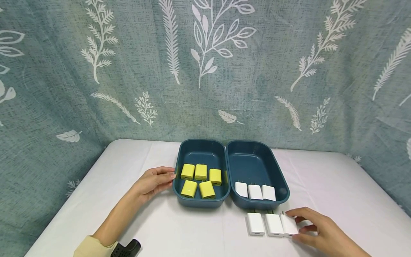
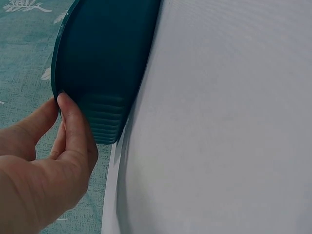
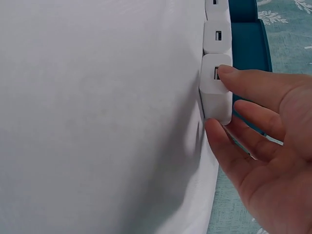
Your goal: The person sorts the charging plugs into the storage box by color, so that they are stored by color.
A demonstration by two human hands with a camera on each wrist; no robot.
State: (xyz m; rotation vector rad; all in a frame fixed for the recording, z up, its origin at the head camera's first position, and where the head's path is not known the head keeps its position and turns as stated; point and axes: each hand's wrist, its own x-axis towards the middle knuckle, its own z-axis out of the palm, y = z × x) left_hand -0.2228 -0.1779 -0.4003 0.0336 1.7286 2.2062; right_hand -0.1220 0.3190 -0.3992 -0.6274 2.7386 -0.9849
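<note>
My left hand (image 1: 154, 182) pinches the left rim of a dark blue bin (image 1: 202, 203), fingertips on its outer edge. In the left wrist view that hand (image 2: 53, 146) meets the bin's ribbed side wall (image 2: 107, 63). Several yellow charger plugs (image 1: 201, 172) sit inside. My right hand (image 1: 318, 228) holds a white charger plug (image 1: 289, 224) between thumb and fingers, at the right end of a row of three on the table. The right wrist view shows the thumb of my right hand (image 3: 263, 126) over the USB port of that white charger plug (image 3: 216, 100).
A second blue bin (image 1: 252, 160) stands against the first one's right side, with three white charger plugs (image 1: 255, 192) along its near end. Two more white charger plugs (image 1: 255, 224) lie left of the held one. A patterned curtain (image 1: 205, 107) hangs behind the white table (image 1: 192, 235).
</note>
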